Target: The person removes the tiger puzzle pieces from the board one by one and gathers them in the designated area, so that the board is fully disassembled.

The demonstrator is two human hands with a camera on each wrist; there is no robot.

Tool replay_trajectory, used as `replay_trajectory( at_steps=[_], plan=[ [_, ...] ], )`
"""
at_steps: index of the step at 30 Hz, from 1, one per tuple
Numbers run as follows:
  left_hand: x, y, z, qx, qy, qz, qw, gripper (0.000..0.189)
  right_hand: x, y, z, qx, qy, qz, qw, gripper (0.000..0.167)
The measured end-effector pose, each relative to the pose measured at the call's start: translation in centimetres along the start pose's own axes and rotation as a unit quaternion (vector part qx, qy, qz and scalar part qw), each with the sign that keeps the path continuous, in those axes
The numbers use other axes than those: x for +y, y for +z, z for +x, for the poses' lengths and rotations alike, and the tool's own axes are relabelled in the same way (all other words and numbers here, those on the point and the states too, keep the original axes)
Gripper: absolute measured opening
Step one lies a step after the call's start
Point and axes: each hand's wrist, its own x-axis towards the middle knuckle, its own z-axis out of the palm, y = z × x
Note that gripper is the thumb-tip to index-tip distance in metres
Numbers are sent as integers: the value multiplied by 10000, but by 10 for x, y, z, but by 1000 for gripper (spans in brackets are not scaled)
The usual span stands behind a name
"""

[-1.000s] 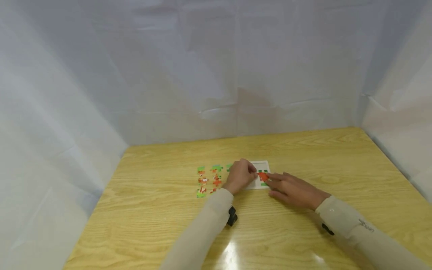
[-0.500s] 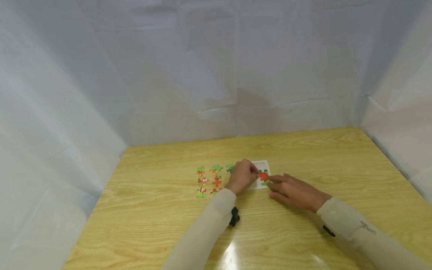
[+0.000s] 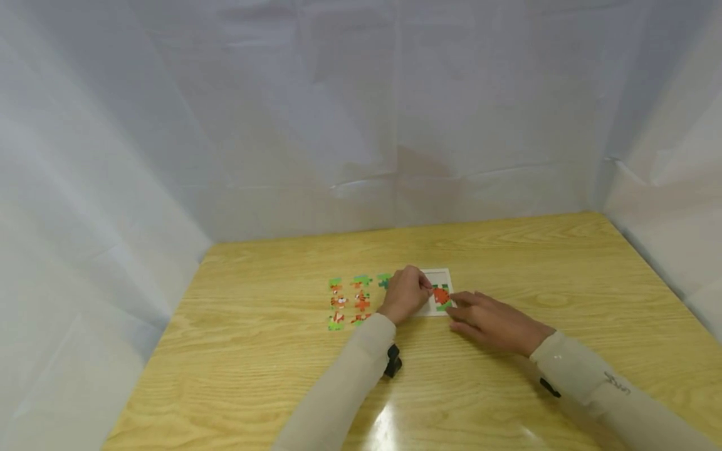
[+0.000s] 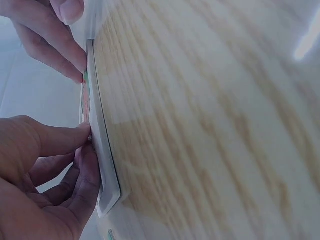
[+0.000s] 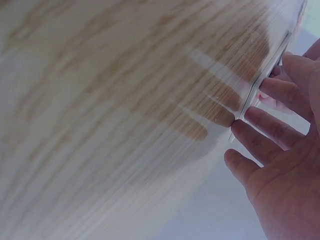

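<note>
A white puzzle tray [image 3: 437, 274] lies under my hands, with an orange puzzle piece [image 3: 441, 295] and green bits showing inside its right part. My left hand [image 3: 405, 293] reaches over the tray's left part and pinches the orange piece's left edge between thumb and fingers. In the left wrist view the thumb and index finger of that hand [image 4: 55, 170] meet at the tray's rim. My right hand [image 3: 493, 318] has its fingers extended, tips at the right edge of the tray. The right wrist view shows those fingers [image 5: 272, 127] spread along the tray edge.
Left of the tray, several loose orange and green puzzle pieces [image 3: 362, 302] lie in rows, one green piece [image 3: 384, 280] next to my left hand. The wooden table [image 3: 271, 369] is bounded by white sheeting [image 3: 316, 125] behind and at the sides.
The orange piece has turned and settled slightly within the tray, more of it showing. My left hand has shifted slightly right; my right fingertips have drawn back to the tray's right edge.
</note>
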Motion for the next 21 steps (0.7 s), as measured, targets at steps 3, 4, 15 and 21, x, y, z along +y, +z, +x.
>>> replay_trajectory(
  at_steps=[3,4,15,21],
  plan=[
    [0,1,0,-21,-21,1,10000,9,0,1,-1,24,16,-1,10000,37],
    [0,1,1,-28,-29,-2,10000,9,0,1,-1,35,8,-5,10000,37],
    [-4,1,0,-41,-47,-252,9997,6,-2,1,-2,57,-4,-5,10000,36],
    [-6,0,0,-18,-39,-351,9994,6,-2,2,-1,19,11,-4,10000,37]
  ],
)
